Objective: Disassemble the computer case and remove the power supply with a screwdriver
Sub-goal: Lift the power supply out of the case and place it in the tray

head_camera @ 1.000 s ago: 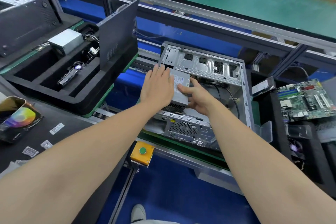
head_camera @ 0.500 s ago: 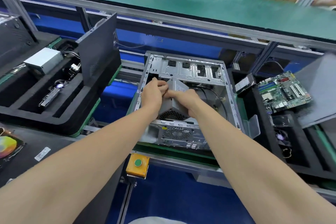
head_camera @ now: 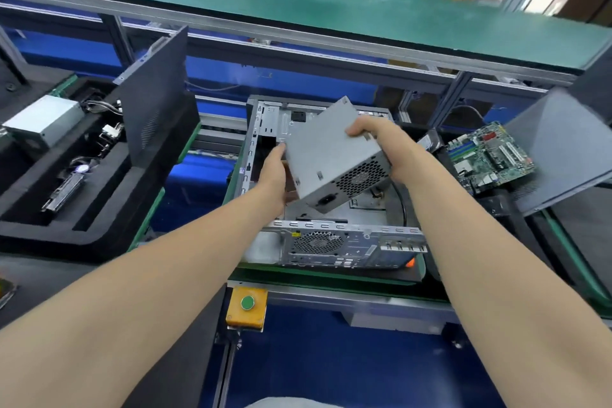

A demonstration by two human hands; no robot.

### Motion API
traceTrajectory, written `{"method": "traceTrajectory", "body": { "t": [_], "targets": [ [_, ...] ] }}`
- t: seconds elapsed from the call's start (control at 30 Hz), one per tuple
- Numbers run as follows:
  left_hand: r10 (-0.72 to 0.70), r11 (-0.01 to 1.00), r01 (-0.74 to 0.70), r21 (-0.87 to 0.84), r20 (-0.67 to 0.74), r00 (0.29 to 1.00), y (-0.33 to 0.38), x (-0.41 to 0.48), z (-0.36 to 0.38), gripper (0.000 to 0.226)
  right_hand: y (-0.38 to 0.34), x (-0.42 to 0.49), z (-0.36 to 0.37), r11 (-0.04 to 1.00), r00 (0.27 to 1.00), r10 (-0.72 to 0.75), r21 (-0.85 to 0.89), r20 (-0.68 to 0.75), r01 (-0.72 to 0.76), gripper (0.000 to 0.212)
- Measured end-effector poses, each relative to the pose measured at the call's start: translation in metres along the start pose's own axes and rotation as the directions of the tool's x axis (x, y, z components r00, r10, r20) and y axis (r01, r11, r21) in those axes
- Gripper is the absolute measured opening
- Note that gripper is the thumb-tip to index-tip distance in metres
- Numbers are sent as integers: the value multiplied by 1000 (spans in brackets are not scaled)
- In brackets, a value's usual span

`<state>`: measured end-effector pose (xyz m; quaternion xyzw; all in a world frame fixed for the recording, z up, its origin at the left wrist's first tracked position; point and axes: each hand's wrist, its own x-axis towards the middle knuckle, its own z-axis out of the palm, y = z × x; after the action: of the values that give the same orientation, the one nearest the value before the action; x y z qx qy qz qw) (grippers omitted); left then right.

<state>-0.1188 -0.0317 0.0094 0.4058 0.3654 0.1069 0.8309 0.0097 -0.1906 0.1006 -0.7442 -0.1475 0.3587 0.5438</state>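
PSU [head_camera: 331,156] is clear of the case [head_camera: 331,243] and held tilted above its open bay, fan grille towards the camera. Right hand [head_camera: 392,151] grasps the upper right edge, fingers curled over the top. Left hand [head_camera: 273,172] grasps the left edge, with its fingertips hidden behind the unit. Case lies on its side, open face up. Board [head_camera: 486,156] sits to the right, foam tray [head_camera: 99,235] with parts to the left.
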Motion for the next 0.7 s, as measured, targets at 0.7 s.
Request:
{"method": "traceTrajectory", "body": {
  "t": [0.7],
  "targets": [
    [-345, 917, 295, 270, 164, 924, 17, 19, 29, 22, 50, -32, -106, 959, 978, 177, 204, 106, -196, 57]
  ]
}}
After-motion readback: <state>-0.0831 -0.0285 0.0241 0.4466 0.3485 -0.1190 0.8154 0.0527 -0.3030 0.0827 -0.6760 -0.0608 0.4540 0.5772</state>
